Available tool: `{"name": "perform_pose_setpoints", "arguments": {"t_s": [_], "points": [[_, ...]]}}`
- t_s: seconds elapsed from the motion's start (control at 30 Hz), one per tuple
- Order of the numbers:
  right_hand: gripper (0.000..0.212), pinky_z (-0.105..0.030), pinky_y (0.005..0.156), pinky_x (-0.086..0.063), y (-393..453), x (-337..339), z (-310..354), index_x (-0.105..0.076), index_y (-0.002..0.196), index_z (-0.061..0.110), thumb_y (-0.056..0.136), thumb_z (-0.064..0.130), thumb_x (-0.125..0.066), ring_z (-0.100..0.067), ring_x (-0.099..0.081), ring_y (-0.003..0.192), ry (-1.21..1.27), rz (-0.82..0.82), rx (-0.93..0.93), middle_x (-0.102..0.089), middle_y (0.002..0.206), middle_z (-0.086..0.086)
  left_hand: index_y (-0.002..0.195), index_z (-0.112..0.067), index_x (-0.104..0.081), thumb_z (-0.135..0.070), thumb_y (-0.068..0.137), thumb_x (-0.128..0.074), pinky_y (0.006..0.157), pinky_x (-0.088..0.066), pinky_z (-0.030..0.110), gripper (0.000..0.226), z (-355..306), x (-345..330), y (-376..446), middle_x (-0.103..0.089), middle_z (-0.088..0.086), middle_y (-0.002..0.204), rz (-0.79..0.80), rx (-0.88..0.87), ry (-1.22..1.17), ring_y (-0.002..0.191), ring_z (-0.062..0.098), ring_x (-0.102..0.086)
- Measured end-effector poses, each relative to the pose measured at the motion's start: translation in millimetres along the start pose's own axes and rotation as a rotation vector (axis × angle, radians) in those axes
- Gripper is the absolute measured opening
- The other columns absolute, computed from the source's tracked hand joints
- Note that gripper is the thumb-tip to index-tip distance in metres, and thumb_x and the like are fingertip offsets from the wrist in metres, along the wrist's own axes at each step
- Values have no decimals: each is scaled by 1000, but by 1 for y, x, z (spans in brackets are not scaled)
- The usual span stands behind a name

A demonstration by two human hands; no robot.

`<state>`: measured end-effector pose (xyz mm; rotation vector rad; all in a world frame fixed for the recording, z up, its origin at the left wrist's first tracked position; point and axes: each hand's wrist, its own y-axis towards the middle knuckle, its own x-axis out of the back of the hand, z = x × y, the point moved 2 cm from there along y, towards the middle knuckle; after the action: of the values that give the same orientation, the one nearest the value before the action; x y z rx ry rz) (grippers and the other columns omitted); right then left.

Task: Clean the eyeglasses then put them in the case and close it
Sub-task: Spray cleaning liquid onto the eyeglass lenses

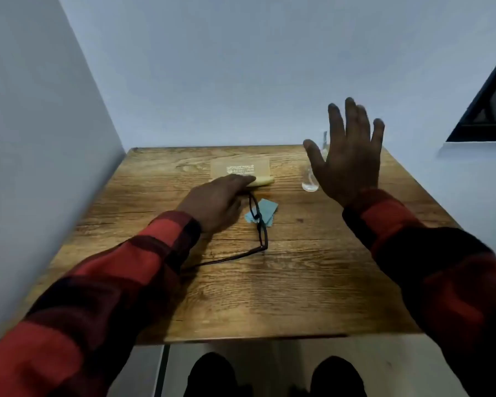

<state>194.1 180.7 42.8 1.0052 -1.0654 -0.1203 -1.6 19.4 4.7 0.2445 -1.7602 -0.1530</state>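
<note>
Wood-grain counter (298,282) carries every item of the task. We judge the step in hand to be the pick-up of the eyeglasses (259,224) for cleaning, none of which appears done yet. The left hand (218,200) lies over the frame's far end, palm down, its fingertips reaching the near edge of the yellow case (241,167); whether its fingers pinch the frame we cannot tell, as they are hidden beneath. The right hand (348,156) is raised clear, fingers straight and spread, holding nothing, in front of the clear spray bottle (309,183). The glasses lie unfolded, one temple running back towards the left sleeve, the front resting on the blue cloth (265,210). We advise lifting by the frame, not the lenses, then taking the cloth beneath with the free hand
</note>
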Motion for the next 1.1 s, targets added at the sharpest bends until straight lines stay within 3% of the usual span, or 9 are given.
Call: {"name": "perform_pose_setpoints", "arguments": {"t_s": [0.13,0.37,0.6,0.73,0.87,1.0,1.1], "points": [[76,-59,119,-26,-19,-11,-2,-32,156,10,95,53,-47,-38,-33,149,24,76,-68,-31,163,-21,153,-28,-46,-21,101,-54,95,-53,40,53,-5,-7,-1,-57,-1,150,39,1,25,131,27,-57],[84,-57,110,-40,-36,-34,-1,-28,155,9,90,48,-63,-40,-45,139,75,183,-134,-38,158,-23,137,-26,-66,-22,102,-57,80,-50,33,36,-6,-2,2,-70,-2,129,-32,9,88,114,25,-65],[85,-50,100,-49,-39,-43,-2,-27,155,9,88,39,-70,-39,-61,119,275,152,-224,-58,141,-18,116,-19,-78,-14,99,-65,78,-56,35,22,13,6,4,-78,3,104,-27,71,-54,87,19,-70],[84,-49,98,-50,-40,-51,-2,-23,157,11,91,39,-68,-41,-61,116,329,176,-271,-61,136,-19,104,-13,-80,-8,96,-69,65,-50,15,14,27,14,-7,-74,0,76,-78,205,-239,64,3,-66],[82,-48,97,-50,-38,-59,0,-21,158,15,93,36,-67,-41,-61,119,404,194,-316,-60,139,-18,93,-10,-80,-11,93,-74,67,-55,24,6,44,18,-29,-76,-2,71,-130,330,-393,60,-4,-70],[86,-44,94,-50,-34,-63,1,-16,159,20,93,31,-70,-40,-61,120,520,174,-387,-56,143,-16,89,-10,-80,-5,89,-75,68,-63,33,7,57,17,-51,-78,5,71,-263,451,-522,62,13,-77],[96,-42,95,-49,-31,-66,3,-7,161,26,91,26,-72,-39,-60,122,590,180,-372,-52,147,-16,88,-11,-79,1,89,-74,64,-62,34,14,62,15,-63,-77,10,72,-307,512,-609,59,17,-76]]}}
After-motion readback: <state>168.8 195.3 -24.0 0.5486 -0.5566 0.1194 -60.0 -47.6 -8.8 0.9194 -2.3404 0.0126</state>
